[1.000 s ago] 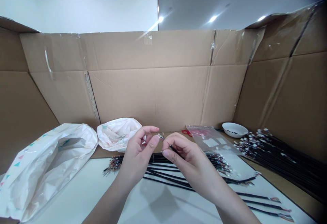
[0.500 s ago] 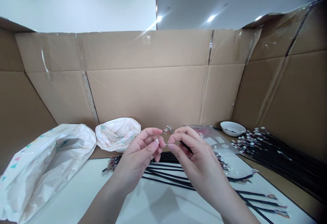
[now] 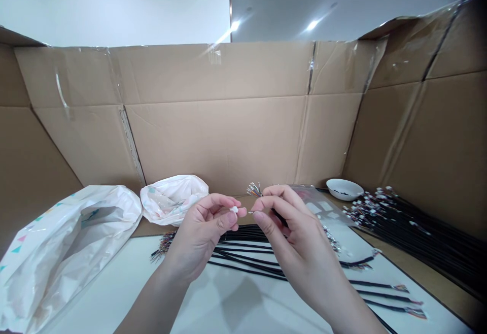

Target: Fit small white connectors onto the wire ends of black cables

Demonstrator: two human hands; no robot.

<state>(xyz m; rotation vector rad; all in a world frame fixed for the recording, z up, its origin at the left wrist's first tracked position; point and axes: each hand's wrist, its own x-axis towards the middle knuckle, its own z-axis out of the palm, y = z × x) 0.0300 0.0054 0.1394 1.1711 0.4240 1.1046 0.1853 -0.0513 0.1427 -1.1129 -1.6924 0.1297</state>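
Between the thumb and fingers of my left hand (image 3: 207, 232) is a small white connector housing (image 3: 234, 209). My right hand (image 3: 294, 237) is closed around a black multi-core cable, and its thumb and forefinger pinch one thin wire (image 3: 250, 212) whose tip points toward the housing. A short gap separates wire and housing. The cable's other loose wire ends (image 3: 254, 190) fan out above the right fingertips. Most of the held cable is hidden behind the right hand. Below both hands, several black cables (image 3: 243, 260) lie across the white table.
Two white plastic bags (image 3: 114, 222) sit at the left. At the right are a white bowl (image 3: 344, 190) with small dark pieces, a clear plastic bag (image 3: 319, 204) and a pile of black cables (image 3: 422, 232) with white connectors. Cardboard walls (image 3: 216, 136) enclose the table.
My hands have drawn slightly apart, and the white housing now shows more clearly in my left fingertips. The wire tip now stands away from it.
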